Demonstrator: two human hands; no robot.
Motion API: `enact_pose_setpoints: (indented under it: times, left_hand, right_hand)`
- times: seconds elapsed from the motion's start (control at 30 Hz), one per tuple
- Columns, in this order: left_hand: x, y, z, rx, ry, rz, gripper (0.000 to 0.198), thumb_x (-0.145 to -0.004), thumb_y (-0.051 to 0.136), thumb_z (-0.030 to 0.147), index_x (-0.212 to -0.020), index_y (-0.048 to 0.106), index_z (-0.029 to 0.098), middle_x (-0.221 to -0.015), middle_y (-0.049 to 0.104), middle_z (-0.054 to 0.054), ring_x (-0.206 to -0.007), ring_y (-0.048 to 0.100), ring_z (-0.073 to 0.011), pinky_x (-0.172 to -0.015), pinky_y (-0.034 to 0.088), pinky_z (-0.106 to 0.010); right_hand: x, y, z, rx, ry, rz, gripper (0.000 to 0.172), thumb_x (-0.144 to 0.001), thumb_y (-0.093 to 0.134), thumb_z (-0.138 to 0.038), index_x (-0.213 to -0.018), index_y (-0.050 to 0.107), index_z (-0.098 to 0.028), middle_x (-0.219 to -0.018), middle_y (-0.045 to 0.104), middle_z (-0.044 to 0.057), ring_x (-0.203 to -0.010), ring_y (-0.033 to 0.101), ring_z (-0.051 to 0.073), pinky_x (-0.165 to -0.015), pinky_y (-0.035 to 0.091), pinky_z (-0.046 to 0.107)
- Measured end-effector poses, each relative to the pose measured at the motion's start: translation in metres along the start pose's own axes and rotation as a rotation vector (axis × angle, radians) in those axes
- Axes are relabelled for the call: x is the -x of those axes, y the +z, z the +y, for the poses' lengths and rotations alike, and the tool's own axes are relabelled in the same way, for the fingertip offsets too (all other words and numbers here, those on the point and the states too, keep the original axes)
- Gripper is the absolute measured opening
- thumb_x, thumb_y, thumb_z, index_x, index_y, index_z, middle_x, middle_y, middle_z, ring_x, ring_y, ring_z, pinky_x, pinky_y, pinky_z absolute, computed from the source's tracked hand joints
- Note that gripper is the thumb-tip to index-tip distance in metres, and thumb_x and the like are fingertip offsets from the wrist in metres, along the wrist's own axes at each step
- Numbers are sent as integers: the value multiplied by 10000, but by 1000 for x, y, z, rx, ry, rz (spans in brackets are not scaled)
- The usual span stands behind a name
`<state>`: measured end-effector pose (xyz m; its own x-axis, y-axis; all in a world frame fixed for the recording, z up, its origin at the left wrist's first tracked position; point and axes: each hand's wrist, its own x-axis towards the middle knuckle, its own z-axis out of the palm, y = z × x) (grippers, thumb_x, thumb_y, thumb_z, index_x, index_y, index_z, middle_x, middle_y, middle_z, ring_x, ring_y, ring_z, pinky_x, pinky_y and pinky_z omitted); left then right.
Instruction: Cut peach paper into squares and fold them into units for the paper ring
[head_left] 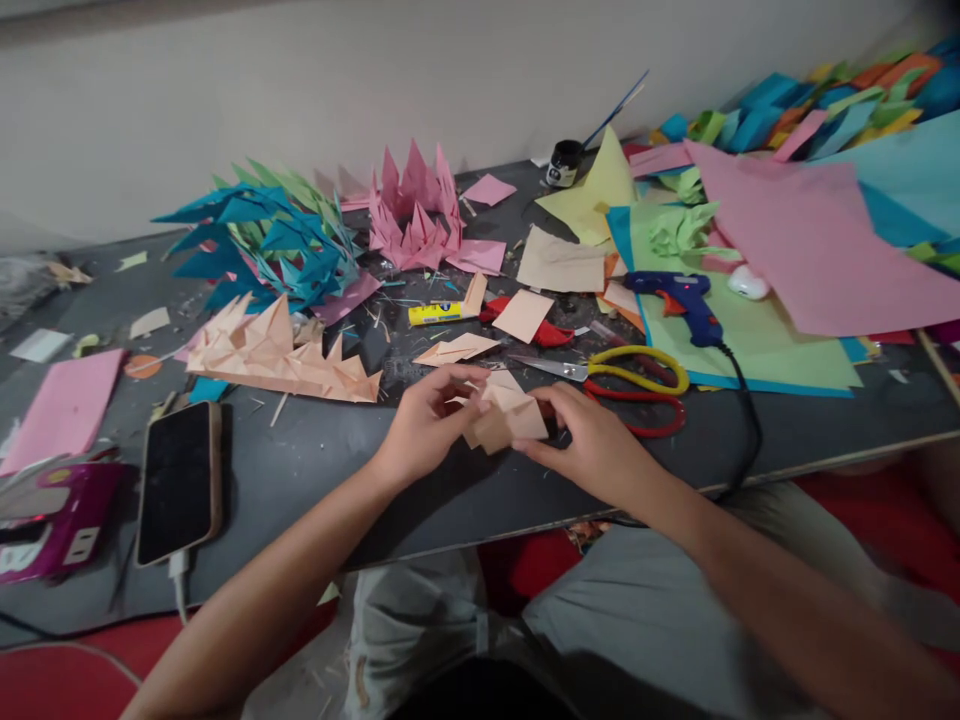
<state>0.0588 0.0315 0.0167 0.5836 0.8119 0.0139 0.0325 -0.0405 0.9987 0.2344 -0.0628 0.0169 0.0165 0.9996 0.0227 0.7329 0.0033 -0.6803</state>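
Observation:
Several small peach paper squares [506, 415] are held between my two hands near the table's front edge. My left hand [435, 415] pinches their left side, thumb on top. On their right side, the fingers and thumb of my right hand [574, 430] are closed. Just beyond lie a folded peach piece [457, 349] and a peach square [523, 316]. A row of joined, pointed peach folds [281, 355] rests to the left. Scissors [637, 375] with yellow and red handles lie right of the papers, and a yellow glue stick [435, 313] lies behind them.
A blue glue gun [679, 298] with a black cord sits on green paper [765, 350] at right. Blue folds [277, 240] and a pink folded ring [416, 215] stand at the back. A phone [178, 480] and a magenta device [60, 520] lie left.

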Motion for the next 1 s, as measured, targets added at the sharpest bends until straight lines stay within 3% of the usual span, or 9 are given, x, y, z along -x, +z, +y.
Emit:
enact_pose_setpoints:
  times: [0.13,0.27,0.33,0.4,0.5,0.6,0.7,0.87,1.0]
  left_hand:
    - [-2,1,3,305,-105,91,275,-635,713,146,-885,599,166,-841,589,12,-684,540,-56,-627,456,-165]
    - [1,0,8,265,-197,-63,345,-635,704,134,-953,572,160,-878,602,1,-716,564,-74,-661,466,-194]
    - [4,0,12,184,-211,-233,410,-625,712,145,-1001,551,150,-905,604,-21,-764,572,-102,-683,469,-218]
    - [7,0,17,75,-200,-334,458,-626,718,181,-1046,539,145,-942,600,-43,-788,567,-121,-683,466,-231]
    - [10,2,19,-121,-153,-308,253,-707,659,273,-902,594,125,-816,591,-26,-663,523,-92,-579,416,-197]
    - [9,4,13,-180,-116,-192,234,-757,598,331,-666,551,121,-627,512,15,-559,445,-72,-509,348,-185]
    - [7,4,8,-168,-109,-104,257,-765,576,352,-649,493,138,-601,461,36,-544,417,-70,-498,323,-185]
    - [9,5,12,-437,-135,-270,293,-771,543,321,-570,408,154,-521,344,71,-502,333,-63,-475,265,-184]
    - [10,6,13,-635,-79,-243,293,-815,484,295,-563,448,150,-502,381,62,-490,342,-68,-481,263,-193]
  right_hand:
    - [-3,1,1,-494,66,-58,203,-804,542,-368,-874,598,-186,-830,623,37,-770,589,171,-678,475,296]
    - [-7,0,3,-763,183,69,207,-792,552,-381,-829,583,-180,-735,615,9,-677,579,135,-612,472,254]
    - [-7,-3,3,-770,217,43,198,-786,560,-376,-790,562,-178,-672,588,-12,-598,550,108,-548,452,221]
    - [-5,-7,0,-755,239,-128,201,-777,572,-374,-777,550,-175,-635,572,-22,-560,538,97,-517,439,207]
    - [-2,-10,-3,-694,231,-317,202,-780,567,-367,-763,557,-166,-616,558,-25,-544,526,88,-512,422,200]
    - [-1,-9,-3,-623,209,-249,195,-776,565,-356,-731,550,-167,-629,548,-25,-554,513,84,-531,414,200]
    - [-5,-8,1,-593,219,-163,204,-769,568,-367,-728,538,-170,-662,562,-14,-584,533,98,-564,427,216]
    - [-13,-13,6,-421,187,-75,235,-767,570,-402,-718,550,-173,-581,503,-40,-515,456,84,-484,338,203]
    - [-13,-10,5,-291,182,-138,218,-777,557,-382,-712,565,-174,-572,542,-31,-525,485,96,-488,335,202]
